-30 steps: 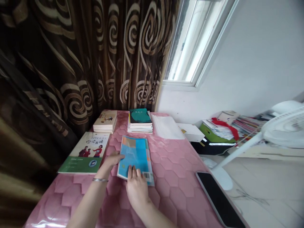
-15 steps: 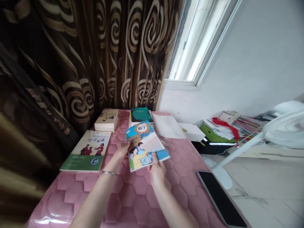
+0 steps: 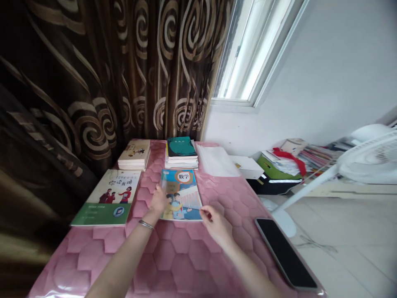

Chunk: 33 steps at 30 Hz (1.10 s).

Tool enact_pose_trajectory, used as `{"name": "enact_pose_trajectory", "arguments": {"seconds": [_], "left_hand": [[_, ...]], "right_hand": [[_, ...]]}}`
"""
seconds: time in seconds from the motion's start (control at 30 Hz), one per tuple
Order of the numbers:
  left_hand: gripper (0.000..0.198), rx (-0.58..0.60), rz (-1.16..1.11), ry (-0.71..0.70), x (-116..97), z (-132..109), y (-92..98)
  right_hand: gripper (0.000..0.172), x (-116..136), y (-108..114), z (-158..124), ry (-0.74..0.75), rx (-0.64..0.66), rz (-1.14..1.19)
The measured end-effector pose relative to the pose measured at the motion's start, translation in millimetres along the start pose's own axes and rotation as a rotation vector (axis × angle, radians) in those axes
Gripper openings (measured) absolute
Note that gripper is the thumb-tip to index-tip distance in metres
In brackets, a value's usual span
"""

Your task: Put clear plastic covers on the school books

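- One left hand (image 3: 158,202) and one right hand (image 3: 217,225) — two in all
- One blue book (image 3: 190,196) and one white-and-green book (image 3: 107,199) lying singly — two
- One tan-topped stack (image 3: 135,155) of books, one teal-topped stack (image 3: 181,148)
- One black-screened device (image 3: 285,253)
- One white fan (image 3: 366,159)
- One window (image 3: 245,62)

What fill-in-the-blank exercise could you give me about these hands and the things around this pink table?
1. The bracelet is on the ____ wrist.
2. The left hand is at the left edge of the blue book; the right hand is at its ____ edge.
3. The black device lies near the table's ____ edge.
4. The fan stands on the ____.

Missing words: left; right; right; floor.
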<state>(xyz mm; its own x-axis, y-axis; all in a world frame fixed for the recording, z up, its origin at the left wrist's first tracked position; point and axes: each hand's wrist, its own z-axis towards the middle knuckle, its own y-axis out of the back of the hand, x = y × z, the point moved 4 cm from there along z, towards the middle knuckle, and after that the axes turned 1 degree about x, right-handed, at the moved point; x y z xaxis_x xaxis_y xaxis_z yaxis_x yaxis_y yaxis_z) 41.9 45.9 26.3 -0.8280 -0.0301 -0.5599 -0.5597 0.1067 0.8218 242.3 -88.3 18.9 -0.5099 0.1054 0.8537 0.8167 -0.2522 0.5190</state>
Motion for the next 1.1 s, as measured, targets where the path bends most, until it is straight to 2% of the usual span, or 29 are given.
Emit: {"name": "enact_pose_trajectory", "arguments": {"seconds": [0.03, 0.1, 0.27, 0.4, 0.57, 0.73, 0.97, 1.1], "left_hand": [[0.053, -0.014, 0.023, -0.017, -1, -2, -0.3], [0.052, -0.029, 0.054, -0.047, 0, -6, -1.7], [0.044, -0.11, 0.365, -0.238, 6, -19, -4.2], [0.045, -0.138, 0.422, -0.331, 11, -23, -1.9], [0.054, -0.022, 0.349, -0.375, 19, -25, 0.6], [0.056, 0.082, 0.359, -0.422, 28, -28, 2.6], [0.057, 0.048, 0.385, -0.415, 30, -26, 1.5], [0.054, 0.078, 0.337, -0.513, 37, -29, 6.0]], "right_hand": [[0.025, -1, 5, 11, 0.086, -0.069, -0.159], [0.029, -4, 4, 32, 0.193, -0.1, -0.404], [0.038, -15, -15, 55, 0.339, 0.01, -0.675], [0.037, -21, -19, 56, 0.393, 0.003, -0.723], [0.039, -23, -19, 58, 0.392, -0.026, -0.74], [0.042, -23, -21, 60, 0.352, 0.044, -0.811], [0.043, -19, -20, 62, 0.326, 0.042, -0.804], [0.043, -22, -18, 59, 0.347, 0.027, -0.78]]}}
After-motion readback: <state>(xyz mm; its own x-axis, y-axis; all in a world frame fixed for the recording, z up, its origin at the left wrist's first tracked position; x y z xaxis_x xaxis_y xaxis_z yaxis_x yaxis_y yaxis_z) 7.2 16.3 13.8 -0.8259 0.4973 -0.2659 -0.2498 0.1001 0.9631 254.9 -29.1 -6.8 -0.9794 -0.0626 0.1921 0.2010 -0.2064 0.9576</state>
